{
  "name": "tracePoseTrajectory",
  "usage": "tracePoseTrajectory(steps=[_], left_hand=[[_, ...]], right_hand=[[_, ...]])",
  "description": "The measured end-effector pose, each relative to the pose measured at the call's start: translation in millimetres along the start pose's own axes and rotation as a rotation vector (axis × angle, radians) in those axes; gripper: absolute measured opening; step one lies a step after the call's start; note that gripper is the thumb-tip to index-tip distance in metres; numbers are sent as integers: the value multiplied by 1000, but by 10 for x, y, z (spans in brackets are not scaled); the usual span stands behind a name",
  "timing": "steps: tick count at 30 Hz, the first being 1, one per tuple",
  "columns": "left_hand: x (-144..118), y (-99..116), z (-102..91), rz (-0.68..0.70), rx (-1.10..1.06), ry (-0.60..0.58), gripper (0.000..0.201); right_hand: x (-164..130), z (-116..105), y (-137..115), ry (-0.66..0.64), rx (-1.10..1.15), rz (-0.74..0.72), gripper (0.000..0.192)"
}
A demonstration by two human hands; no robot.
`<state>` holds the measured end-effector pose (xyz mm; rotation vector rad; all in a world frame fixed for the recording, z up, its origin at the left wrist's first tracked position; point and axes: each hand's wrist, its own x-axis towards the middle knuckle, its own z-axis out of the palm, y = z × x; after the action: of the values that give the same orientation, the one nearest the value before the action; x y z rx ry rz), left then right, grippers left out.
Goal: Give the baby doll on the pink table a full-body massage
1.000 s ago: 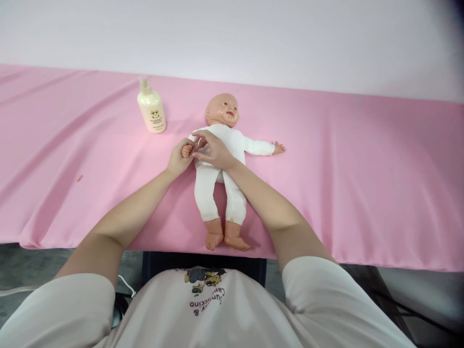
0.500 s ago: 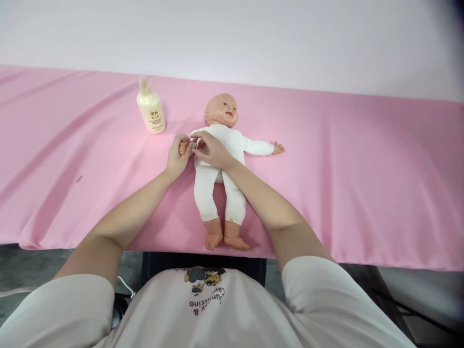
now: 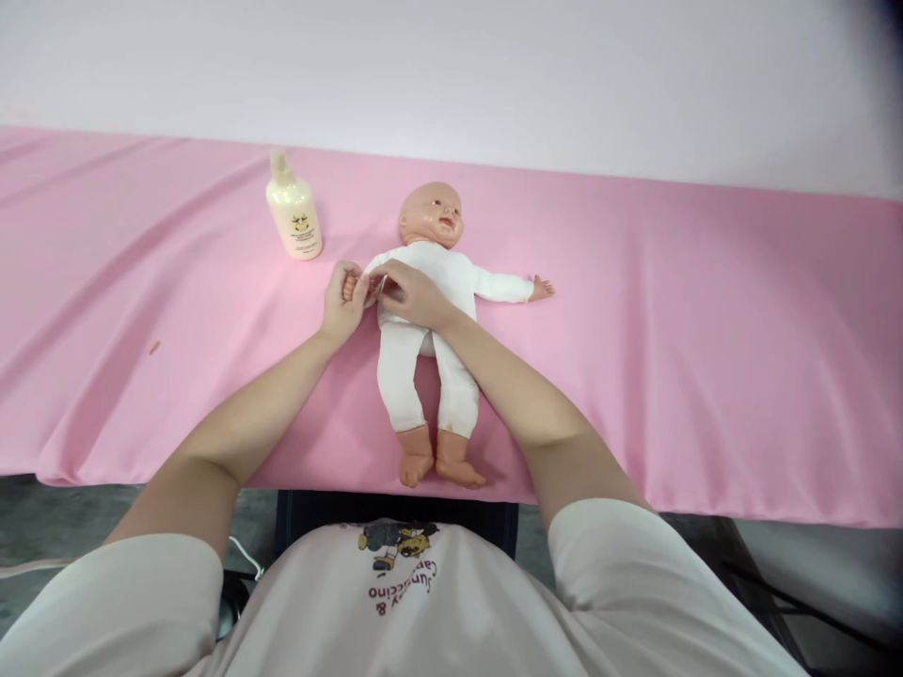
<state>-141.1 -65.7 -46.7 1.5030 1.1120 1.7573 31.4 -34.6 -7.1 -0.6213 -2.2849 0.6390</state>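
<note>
Doll (image 3: 451, 282) in a white outfit (image 3: 399, 367) is lying face-up on the pink cloth (image 3: 705, 357) in the head view, its feet (image 3: 415, 458) by the near edge. The person's left hand (image 3: 342, 315) is wrapped around the doll's little fist (image 3: 349, 287). Right hand (image 3: 416, 296) is just beside it, curled in by the sleeve (image 3: 382, 259) of that same arm; can't really tell if it's pinching anything, since the contact's hidden. Doll's other arm (image 3: 502, 285) is stretched out, head (image 3: 432, 212) turned that way. Cream pump bottle (image 3: 294, 221) stands near the left hand, a bit further back, plus there's some tiny brownish bit (image 3: 153, 348) on the cloth.
</note>
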Motion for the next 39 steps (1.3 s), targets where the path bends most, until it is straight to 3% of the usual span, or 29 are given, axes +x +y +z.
tracePoseTrajectory(steps=[6,11,14,18,22,26,31,35,39], left_hand=[[48,-7,-22,2,-18,98,48],[151,-157,-50,-162,-188,249,52],[300,-326,-190,-233,-213,358,52],[510,-501,-465,-225,-188,467,47],[648,-566,-659,-234,-186,500,39],[723,-573,-729,-244,-172,515,36],[739,-536,-726,-256,-140,503,33],[754,-481,-700,-296,-155,559,20],[857,-458,-738,-377,-92,560,20]], right_hand=[[-3,-20,-43,-11,28,21,27],[3,-8,-18,-39,-8,42,24],[11,0,-4,-63,-26,36,22],[11,4,16,-69,-34,28,22],[18,3,49,-84,-71,17,24],[25,-4,34,-136,-145,8,24],[-149,-36,-164,-211,-148,46,25],[-511,-64,-454,-305,-126,39,31],[-919,-98,-804,-343,-176,25,43]])
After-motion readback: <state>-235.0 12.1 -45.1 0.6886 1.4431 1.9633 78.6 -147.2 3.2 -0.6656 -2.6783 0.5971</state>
